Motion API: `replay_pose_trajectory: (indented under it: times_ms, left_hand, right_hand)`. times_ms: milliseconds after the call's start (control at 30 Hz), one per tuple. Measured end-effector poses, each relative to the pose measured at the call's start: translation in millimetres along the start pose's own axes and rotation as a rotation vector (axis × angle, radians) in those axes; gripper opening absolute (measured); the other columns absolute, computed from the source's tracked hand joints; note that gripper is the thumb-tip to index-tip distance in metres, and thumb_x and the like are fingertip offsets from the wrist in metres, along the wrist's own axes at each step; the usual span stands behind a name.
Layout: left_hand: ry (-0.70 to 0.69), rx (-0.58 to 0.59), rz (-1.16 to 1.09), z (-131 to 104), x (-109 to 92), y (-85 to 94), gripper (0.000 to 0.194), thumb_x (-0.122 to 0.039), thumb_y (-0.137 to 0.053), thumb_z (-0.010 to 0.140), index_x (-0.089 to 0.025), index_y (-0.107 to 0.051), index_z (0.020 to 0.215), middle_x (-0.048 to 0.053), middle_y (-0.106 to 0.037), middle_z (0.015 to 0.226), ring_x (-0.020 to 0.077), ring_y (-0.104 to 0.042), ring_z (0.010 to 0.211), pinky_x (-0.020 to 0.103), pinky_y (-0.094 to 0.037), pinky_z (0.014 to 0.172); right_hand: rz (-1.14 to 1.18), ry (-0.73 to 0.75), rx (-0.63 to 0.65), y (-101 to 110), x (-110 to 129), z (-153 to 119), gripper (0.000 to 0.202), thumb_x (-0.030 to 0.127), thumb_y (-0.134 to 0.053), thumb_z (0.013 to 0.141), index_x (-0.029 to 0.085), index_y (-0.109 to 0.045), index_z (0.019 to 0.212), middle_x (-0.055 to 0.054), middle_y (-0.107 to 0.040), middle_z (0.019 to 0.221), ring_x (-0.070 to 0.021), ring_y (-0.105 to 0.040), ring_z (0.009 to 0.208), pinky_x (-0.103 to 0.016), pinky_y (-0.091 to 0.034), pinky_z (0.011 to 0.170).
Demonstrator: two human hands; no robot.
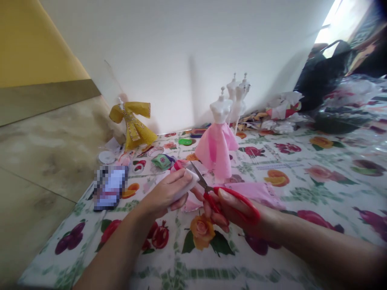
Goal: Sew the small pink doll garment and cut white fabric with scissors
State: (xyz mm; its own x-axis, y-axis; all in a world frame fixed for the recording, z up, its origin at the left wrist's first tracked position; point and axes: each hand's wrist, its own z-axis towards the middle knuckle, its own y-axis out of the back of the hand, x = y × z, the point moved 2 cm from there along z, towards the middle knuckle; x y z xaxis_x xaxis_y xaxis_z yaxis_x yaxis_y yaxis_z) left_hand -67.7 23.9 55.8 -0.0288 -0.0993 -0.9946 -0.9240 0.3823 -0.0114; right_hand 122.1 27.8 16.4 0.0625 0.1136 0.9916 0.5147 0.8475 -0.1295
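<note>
Pinching a small pale pink fabric scrap (186,186) in your left hand (167,193), you grip red-handled scissors (225,198) in your right hand (238,213), blades parted at its edge. You look mid-cut above the flowered tablecloth (302,169); next, close the blades steadily

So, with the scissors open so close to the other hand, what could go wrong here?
1. The open blades of the red scissors in the right hand point at the left hand, which pinches a small pale piece; a fingertip could get nipped.
2. The mannequin in the pink dress stands just behind the blades; a push forward might tip it or snag the skirt.
</note>
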Motion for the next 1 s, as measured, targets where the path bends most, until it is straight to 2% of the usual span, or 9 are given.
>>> replay_pose_trajectory:
  times_ms: [100,200,467,667,833,1000]
  left_hand:
    - [-0.013,-0.008,0.016,1,0,-1.5,0.036,-0.048,-0.048,0.097,-0.015,-0.051,0.083,0.006,-0.07,0.079,-0.0008,-0.03,0.033,0.018,-0.013,0.032]
    - [-0.009,-0.029,0.039,2,1,-1.2,0.036,-0.049,-0.049,0.096,-0.016,-0.047,0.082,0.004,-0.069,0.073,-0.0003,-0.029,0.033,0.016,-0.014,0.032]
    - [-0.005,-0.048,0.082,4,5,1.6,0.037,-0.053,-0.053,0.093,-0.017,-0.046,0.086,0.0,-0.063,0.06,0.0007,-0.028,0.034,0.016,-0.015,0.035]
    - [-0.009,-0.073,0.106,3,0,4.1,0.037,-0.052,-0.057,0.091,-0.017,-0.046,0.084,-0.008,-0.048,0.048,0.0012,-0.028,0.033,0.016,-0.019,0.037]
    - [-0.017,-0.032,0.107,1,-4,7.7,0.035,-0.05,-0.057,0.091,-0.017,-0.046,0.083,-0.007,-0.051,0.048,0.0008,-0.026,0.033,0.016,-0.026,0.039]
    - [-0.015,0.011,0.084,0,-2,11.9,0.035,-0.051,-0.056,0.092,-0.017,-0.049,0.09,-0.004,-0.059,0.054,0.0012,-0.025,0.033,0.017,-0.014,0.036]
  right_hand:
    - [0.068,-0.016,-0.021,-2,5,-3,0.054,0.061,-0.03,0.098,0.016,-0.059,0.091,-0.001,-0.05,0.074,-0.0156,-0.049,0.072,-0.034,-0.041,0.078]
    - [0.097,-0.044,-0.021,-4,4,-3,0.053,0.062,-0.032,0.098,0.016,-0.058,0.088,-0.002,-0.052,0.078,-0.016,-0.049,0.076,-0.035,-0.04,0.081]
    - [0.259,-0.013,-0.025,-4,-4,1,0.064,0.065,-0.02,0.098,0.015,-0.058,0.086,0.002,-0.045,0.063,-0.0115,-0.042,0.057,-0.028,-0.036,0.063]
    - [0.173,0.001,-0.037,-4,11,-1,0.058,0.06,-0.025,0.1,0.017,-0.052,0.072,0.003,-0.041,0.057,-0.0101,-0.037,0.052,-0.026,-0.033,0.058]
    - [0.106,-0.027,-0.06,-3,17,-4,0.058,0.06,-0.023,0.101,0.018,-0.05,0.071,0.005,-0.04,0.055,-0.0093,-0.035,0.05,-0.025,-0.033,0.057]
    - [0.015,-0.078,-0.021,-4,24,-8,0.056,0.065,-0.03,0.097,0.017,-0.052,0.078,0.004,-0.042,0.062,-0.0103,-0.041,0.057,-0.026,-0.036,0.062]
